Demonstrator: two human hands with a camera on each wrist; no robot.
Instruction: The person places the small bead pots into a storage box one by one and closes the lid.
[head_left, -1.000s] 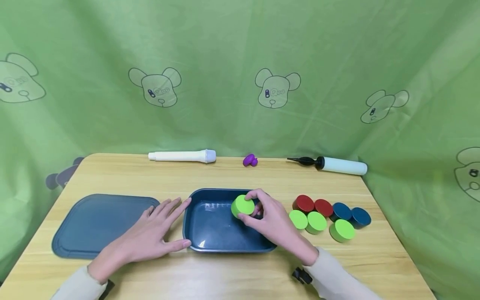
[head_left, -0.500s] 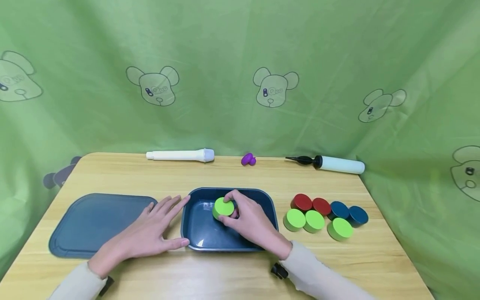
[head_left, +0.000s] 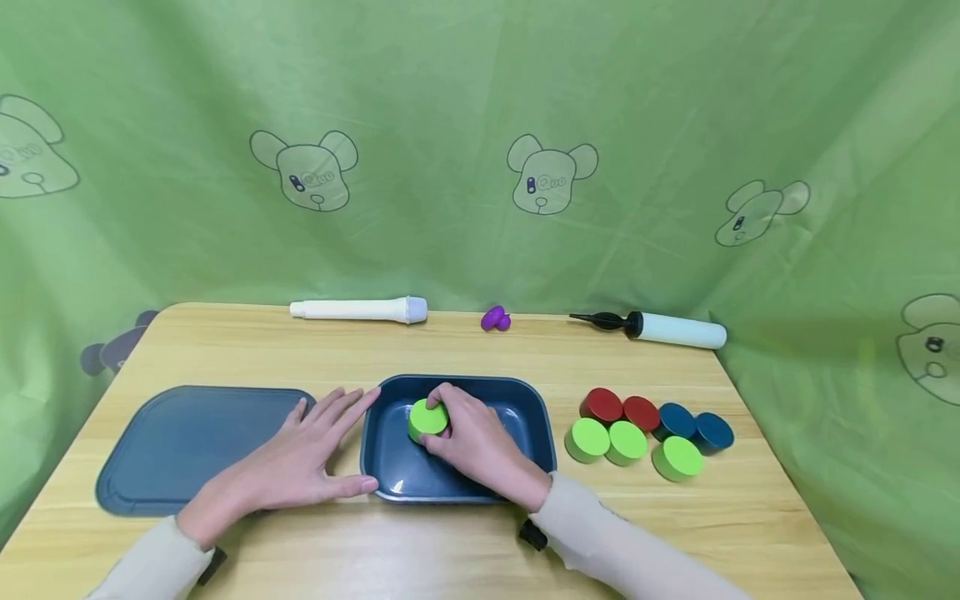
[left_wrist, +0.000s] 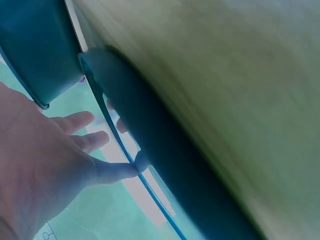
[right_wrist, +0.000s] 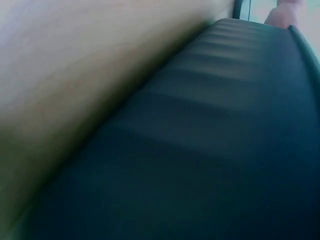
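A dark blue rectangular box stands in the middle of the table. My right hand reaches into it and pinches a bright green cylinder block between thumb and fingers, in the box's left half. My left hand lies at the box's left side, fingers spread, with index fingertip and thumb tip at the rim; the left wrist view shows the thumb and fingers beside the box wall. In the right wrist view the box's outer wall fills most of the picture and hides the right hand's grip.
A flat dark blue lid lies on the left. Several cylinder blocks, red, green and dark blue, stand clustered on the right. Along the back lie a white microphone-like stick, a small purple object and a hand pump.
My right hand has moved left inside the box with the green cylinder block, from its right part to its left half. The left hand has stayed at the box's left rim.
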